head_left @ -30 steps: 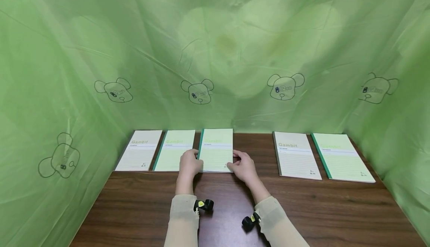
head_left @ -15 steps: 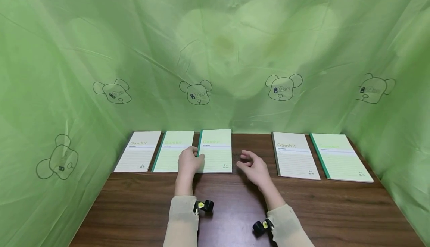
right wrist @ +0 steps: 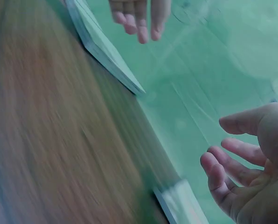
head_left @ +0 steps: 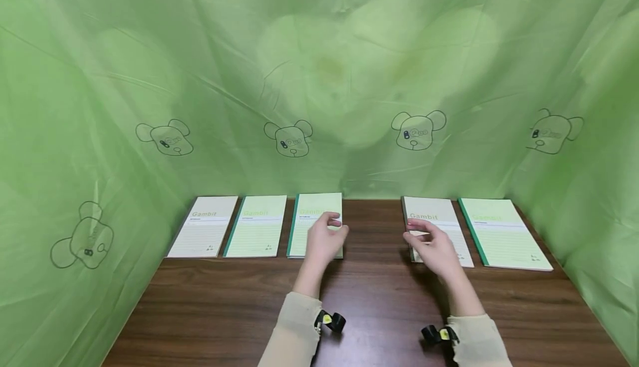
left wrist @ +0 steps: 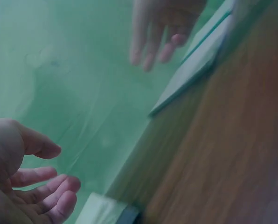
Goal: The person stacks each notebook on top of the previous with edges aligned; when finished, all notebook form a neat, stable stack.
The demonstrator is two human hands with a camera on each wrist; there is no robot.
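My left hand [head_left: 323, 240] hovers over the right part of a pale green notebook [head_left: 302, 236] with a darker green spine, its fingers loosely bent with nothing in them. The loosely curled right hand [head_left: 435, 248] is over the left side of a white notebook [head_left: 431, 207] printed "Gambit", and it too holds nothing. Both palms face inward, with bare table between the two notebooks. In the left wrist view, the left hand's fingers [left wrist: 50, 193] curve around air. The right wrist view likewise has the right hand's fingers [right wrist: 227, 172] apart from any notebook.
Left of the hands lie another white notebook [head_left: 199, 236] and a second pale green one [head_left: 257, 234]. One more green notebook [head_left: 509, 239] lies at the far right. All line the back of the brown wooden table [head_left: 224, 311], against a green curtain [head_left: 349, 162] with bear drawings.
Both hands have let go of the middle green notebook's sides. My right hand moved right to the white notebook; my left moved right across the green notebook. The notebooks stayed in place.
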